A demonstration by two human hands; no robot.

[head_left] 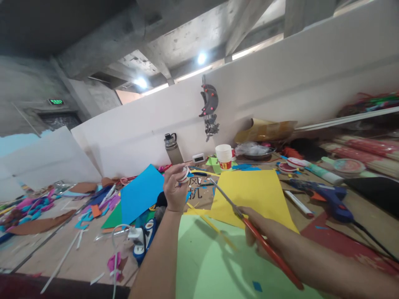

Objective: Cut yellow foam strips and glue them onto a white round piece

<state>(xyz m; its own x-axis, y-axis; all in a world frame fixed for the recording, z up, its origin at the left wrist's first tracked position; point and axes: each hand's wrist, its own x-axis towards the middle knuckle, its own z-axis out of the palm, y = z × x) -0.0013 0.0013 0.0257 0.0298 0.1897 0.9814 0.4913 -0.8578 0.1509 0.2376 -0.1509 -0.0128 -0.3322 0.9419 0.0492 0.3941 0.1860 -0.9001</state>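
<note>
My left hand (175, 187) is raised above the table, its fingers pinched on a small white roll of tape (185, 173). My right hand (257, 234) is closed round the red handles of a pair of scissors (249, 226). The scissors' metal blades point up and left toward the tape roll, over a yellow paper sheet (252, 195). A light green sheet (212, 265) lies under both forearms.
A blue sheet (140, 193), a blue glue gun (327, 197), a white cup (224, 157), a grey bottle (172, 148) and paper scraps (34, 207) litter the wooden table. A white wall stands behind. A charger with cable (137, 234) lies near the front.
</note>
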